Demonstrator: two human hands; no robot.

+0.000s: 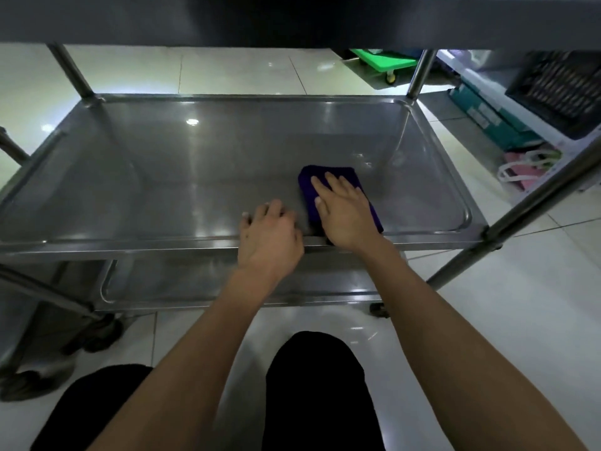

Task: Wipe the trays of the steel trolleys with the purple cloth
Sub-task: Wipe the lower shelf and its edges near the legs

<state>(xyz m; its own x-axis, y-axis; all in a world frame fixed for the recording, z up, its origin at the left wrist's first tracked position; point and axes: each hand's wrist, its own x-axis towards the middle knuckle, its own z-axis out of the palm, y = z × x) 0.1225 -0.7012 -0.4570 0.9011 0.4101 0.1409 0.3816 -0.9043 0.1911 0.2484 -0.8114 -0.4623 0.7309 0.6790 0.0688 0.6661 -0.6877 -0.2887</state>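
Note:
A folded purple cloth (325, 179) lies flat on the middle tray (162, 177) of a steel trolley, near the tray's front right. My right hand (343, 211) presses down on the cloth with fingers spread, covering its near half. My left hand (268, 239) rests just left of it, fingers curled over the tray's front rim. A lower tray (195, 284) shows beneath, and the underside of the top tray (292, 17) spans the top of the view.
Trolley posts (419, 74) stand at the corners. Another steel frame (536, 203) slants at the right. A green wheeled dolly (383, 65), a dark crate (559, 89), boxes and a pink bag (520, 172) sit on the tiled floor behind and right. My knees are below.

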